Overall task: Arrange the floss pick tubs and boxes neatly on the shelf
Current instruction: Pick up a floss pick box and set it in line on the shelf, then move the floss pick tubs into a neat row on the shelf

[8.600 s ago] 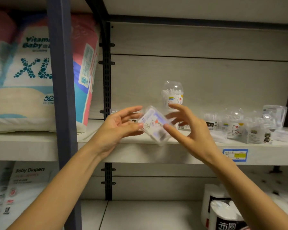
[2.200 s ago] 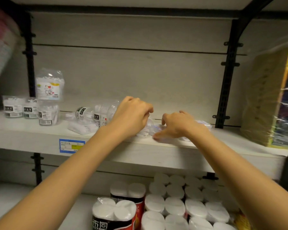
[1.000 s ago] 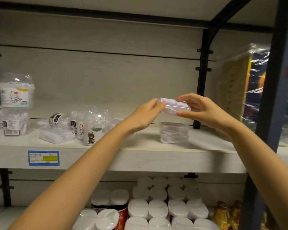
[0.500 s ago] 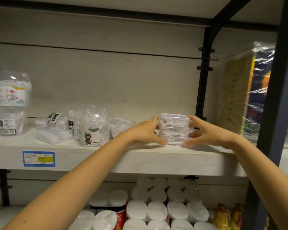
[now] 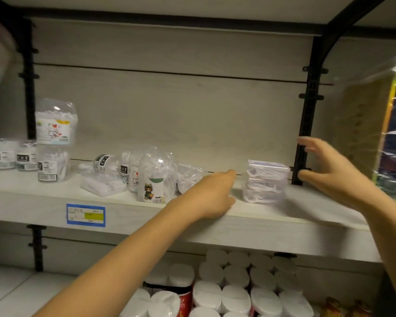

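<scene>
Head view: stack of boxes (image 5: 265, 181) stands on shelf (image 5: 272, 227), right part, near the black upright (image 5: 305, 124). Left hand (image 5: 212, 197) empty, fingers loosely extended, just left of stack, apart. Right hand (image 5: 329, 173) spread, empty, right of it; tubs (image 5: 157, 177) clustered left.

Retail shop aisle, toiletries and household goods. Pale wood-look shelf (image 5: 272, 227) on black slotted uprights (image 5: 305, 124), matching back panel. Blue and yellow price label (image 5: 85, 215) fixed to the shelf's front edge. Stock in multiples: clear floss pick tubs (image 5: 157, 177) with printed labels and barcodes, stacked clear boxes (image 5: 264, 181). Wrapped toilet roll packs (image 5: 236, 291) on the shelf below.
</scene>
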`<state>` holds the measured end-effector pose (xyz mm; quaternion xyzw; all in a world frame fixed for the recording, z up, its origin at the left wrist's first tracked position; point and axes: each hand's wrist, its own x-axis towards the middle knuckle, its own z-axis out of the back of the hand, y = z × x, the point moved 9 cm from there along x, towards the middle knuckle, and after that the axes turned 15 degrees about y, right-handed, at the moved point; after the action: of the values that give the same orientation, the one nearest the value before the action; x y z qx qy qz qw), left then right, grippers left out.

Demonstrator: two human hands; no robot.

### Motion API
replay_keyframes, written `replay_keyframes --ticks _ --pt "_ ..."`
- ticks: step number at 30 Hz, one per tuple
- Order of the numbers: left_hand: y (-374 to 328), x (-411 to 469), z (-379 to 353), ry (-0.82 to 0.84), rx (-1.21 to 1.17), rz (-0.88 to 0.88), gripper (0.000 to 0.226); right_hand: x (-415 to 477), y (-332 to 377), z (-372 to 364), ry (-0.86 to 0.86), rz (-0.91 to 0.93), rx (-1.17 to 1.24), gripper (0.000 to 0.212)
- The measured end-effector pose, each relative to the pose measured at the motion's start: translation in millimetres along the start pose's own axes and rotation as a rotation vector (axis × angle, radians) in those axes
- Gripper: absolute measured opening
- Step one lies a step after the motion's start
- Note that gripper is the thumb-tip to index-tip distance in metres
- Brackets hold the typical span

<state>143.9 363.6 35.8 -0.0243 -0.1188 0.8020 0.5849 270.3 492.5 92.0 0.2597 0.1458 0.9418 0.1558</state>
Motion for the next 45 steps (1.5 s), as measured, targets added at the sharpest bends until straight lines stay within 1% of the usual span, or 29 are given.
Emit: replay_keyframes --ticks 1,2,3,4,5,7,8,10,13,15,17,19,21,22,24,25,26,28,30,31,33,35,37,39,42,45 --pt "1.7 -13.9 2.6 -0.054 0.017 -0.017 0.045 -7.1 27.4 13.1 -0.139 0.074 -0.011 0.060" --pt "2.6 -27.6 4.1 -0.104 0.037 -0.032 0.041 -8.8 52.7 17.3 -0.201 0.136 0.010 0.049" --pt "4.0 -40.5 3.9 -0.149 0.059 -0.039 0.037 -3.7 74.9 11.5 -0.178 0.173 0.032 0.040" --pt "5.6 -51.9 2.8 -0.194 0.077 -0.041 0.035 5.6 93.2 -2.3 -0.099 0.182 0.031 0.035" --pt "7.2 -61.5 2.4 -0.248 0.091 -0.044 0.033 17.9 106.1 -21.7 0.002 0.158 0.002 0.038" --pt "10.9 -75.5 1.5 -0.354 0.105 -0.055 0.030 41.8 119.4 -62.8 0.179 0.072 -0.115 0.054" --pt "12.7 -80.3 0.5 -0.396 0.100 -0.067 0.029 51.1 121.8 -80.2 0.236 0.038 -0.171 0.063" --pt "15.6 -86.5 -2.3 -0.462 0.084 -0.099 0.026 64.8 120.5 -106.5 0.309 -0.014 -0.229 0.074" --pt "21.2 -91.1 -6.1 -0.501 0.077 -0.112 0.024 72.5 113.5 -127.7 0.387 -0.080 -0.242 0.083" --pt "26.3 -92.0 -7.5 -0.498 0.049 -0.109 0.023 72.6 112.8 -133.3 0.398 -0.117 -0.260 0.081" --pt "31.0 -92.8 -6.7 -0.489 -0.011 -0.108 0.022 71.8 114.4 -133.8 0.385 -0.131 -0.254 0.072" --pt "35.7 -95.5 -2.3 -0.503 -0.078 -0.096 0.022 70.0 110.3 -129.1 0.364 -0.139 -0.196 0.065" --pt "39.9 -100.2 6.2 -0.550 -0.136 -0.083 0.024 65.7 98.2 -118.0 0.319 -0.143 -0.063 0.062" --pt "41.2 -102.5 11.3 -0.581 -0.155 -0.079 0.023 61.2 90.3 -110.9 0.289 -0.141 0.044 0.062" --pt "41.9 -105.6 21.4 -0.639 -0.165 -0.068 0.025 47.3 75.9 -98.4 0.245 -0.140 0.329 0.059" --pt "41.6 -105.5 26.3 -0.666 -0.165 -0.065 0.029 38.7 71.3 -94.6 0.243 -0.139 0.488 0.058" --pt "41.7 -104.1 31.0 -0.688 -0.178 -0.064 0.038 29.6 69.7 -93.0 0.262 -0.130 0.646 0.057" --pt "42.0 -98.0 38.1 -0.695 -0.262 -0.074 0.066 12.5 75.9 -93.9 0.348 -0.078 0.937 0.048" --pt "36.7 -89.1 44.7 -0.657 -0.331 -0.118 0.092 0.0 84.7 -96.8 0.430 -0.012 1.194 0.041" --pt "32.4 -84.7 47.7 -0.628 -0.344 -0.139 0.101 -4.4 85.9 -99.0 0.452 0.001 1.306 0.040" --pt "23.7 -77.3 52.3 -0.554 -0.380 -0.184 0.110 -10.7 85.6 -105.3 0.499 0.022 1.485 0.045" --pt "15.1 -69.8 53.6 -0.450 -0.439 -0.253 0.112 -17.2 87.1 -110.9 0.578 0.068 1.552 0.052" --pt "8.4 -63.7 53.2 -0.356 -0.483 -0.329 0.111 -20.8 83.1 -112.2 0.612 0.091 1.544 0.058" --pt "6.1 -61.0 53.0 -0.295 -0.527 -0.382 0.103 -20.5 74.6 -105.1 0.571 0.079 1.454 0.060" --pt "4.9 -60.4 53.1 -0.232 -0.588 -0.441 0.078 -14.2 64.7 -77.2 0.456 0.053 1.146 0.050" --pt "4.6 -58.6 50.6 -0.201 -0.609 -0.456 0.063 -1.6 71.1 -41.3 0.342 0.074 0.796 0.046"
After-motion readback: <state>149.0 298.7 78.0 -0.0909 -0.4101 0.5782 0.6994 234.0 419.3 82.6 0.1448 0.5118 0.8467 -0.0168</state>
